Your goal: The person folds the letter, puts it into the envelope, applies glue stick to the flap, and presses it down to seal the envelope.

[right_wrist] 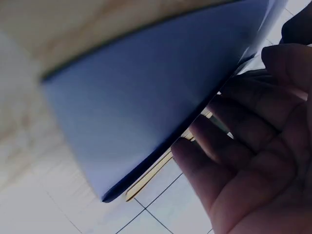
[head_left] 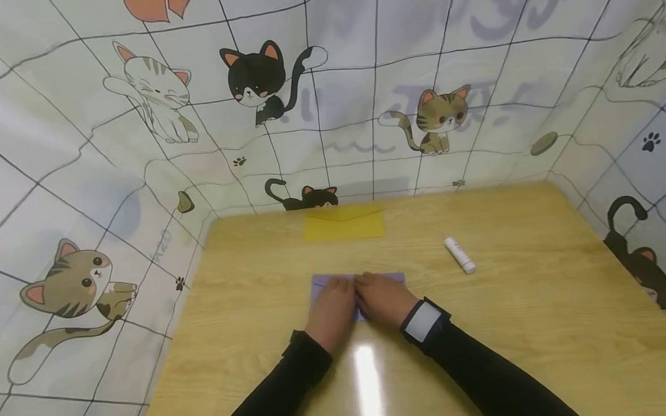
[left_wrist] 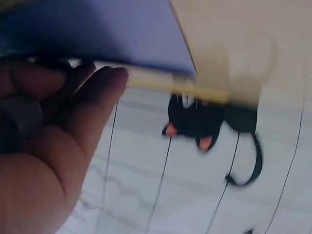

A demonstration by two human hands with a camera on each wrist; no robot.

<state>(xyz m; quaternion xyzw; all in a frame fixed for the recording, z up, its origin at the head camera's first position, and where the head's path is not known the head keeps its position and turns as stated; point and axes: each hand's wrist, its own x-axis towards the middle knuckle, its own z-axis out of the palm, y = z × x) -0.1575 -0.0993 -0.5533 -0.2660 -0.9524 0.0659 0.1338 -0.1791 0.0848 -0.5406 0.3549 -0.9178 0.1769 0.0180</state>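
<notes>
A purple envelope lies on the table in front of me, partly covered by both hands. My left hand and right hand meet over its middle, gripping it with bent fingers near the top edge. In the left wrist view, the finger and thumb sit along the edge of the bluish-purple paper. From the right wrist, curled fingertips show at the envelope's long edge. The exact contact of the thumbs is hidden.
A yellow envelope lies at the back of the wooden table, against the cat-print cloth. To the right of my hands lies a white glue stick. The cloth hangs around the back and sides.
</notes>
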